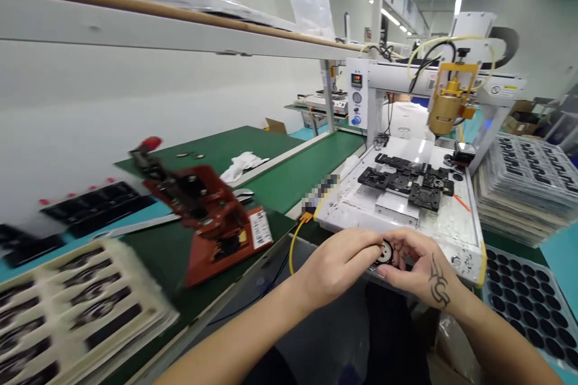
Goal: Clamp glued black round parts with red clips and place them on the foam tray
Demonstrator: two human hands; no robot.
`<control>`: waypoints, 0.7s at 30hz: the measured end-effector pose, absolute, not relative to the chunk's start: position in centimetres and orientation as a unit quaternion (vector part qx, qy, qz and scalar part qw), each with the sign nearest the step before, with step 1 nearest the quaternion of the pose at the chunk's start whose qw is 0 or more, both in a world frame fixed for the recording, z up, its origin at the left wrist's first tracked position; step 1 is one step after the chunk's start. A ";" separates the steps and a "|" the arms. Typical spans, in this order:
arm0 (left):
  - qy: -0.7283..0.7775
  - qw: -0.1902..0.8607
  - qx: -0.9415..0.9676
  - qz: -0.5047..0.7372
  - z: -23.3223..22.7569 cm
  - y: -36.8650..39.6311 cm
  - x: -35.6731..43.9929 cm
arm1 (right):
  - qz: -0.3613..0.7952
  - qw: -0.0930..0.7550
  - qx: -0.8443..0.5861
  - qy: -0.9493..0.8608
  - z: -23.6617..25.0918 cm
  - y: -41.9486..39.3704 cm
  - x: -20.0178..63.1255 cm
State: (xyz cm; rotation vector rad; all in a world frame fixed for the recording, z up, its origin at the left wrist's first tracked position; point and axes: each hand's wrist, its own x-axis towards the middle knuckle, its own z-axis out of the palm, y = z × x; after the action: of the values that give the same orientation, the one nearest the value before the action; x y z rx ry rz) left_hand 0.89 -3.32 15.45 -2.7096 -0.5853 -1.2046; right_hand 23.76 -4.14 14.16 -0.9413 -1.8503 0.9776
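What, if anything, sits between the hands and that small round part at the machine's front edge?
Nothing visible. The left hand and right hand both already pinch the small round part between their fingertips, just in front of the white machine bed.

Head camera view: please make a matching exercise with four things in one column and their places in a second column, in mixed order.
Things:
1. small round black-and-silver part
2. red metal press tool
3. crumpled white cloth
4. gold cylindrical machine head

Places:
A. on the green mat, behind the red tool
B. between the fingers of both hands
C. above the white machine bed
D. on the green mat, left of the hands

Pairs: 1-B, 2-D, 3-A, 4-C
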 end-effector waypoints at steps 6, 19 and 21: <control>-0.291 -0.100 -0.880 -0.362 18.1 4.6 5.4 | 0.221 0.466 -0.505 -0.692 14.9 -2.7 32.1; -0.336 -0.145 -0.929 -0.064 20.4 21.4 19.4 | 0.132 0.508 -0.598 -0.605 15.9 -6.5 41.0; -0.344 -0.151 -0.927 -0.024 20.6 22.3 19.7 | 0.132 0.502 -0.610 -0.599 16.0 -6.8 41.7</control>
State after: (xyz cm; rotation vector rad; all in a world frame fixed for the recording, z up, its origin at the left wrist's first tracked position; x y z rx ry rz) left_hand 19.74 22.31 20.65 -3.2280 -1.1981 -0.0831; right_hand 41.66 -6.78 15.96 -1.4740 -1.4480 0.3181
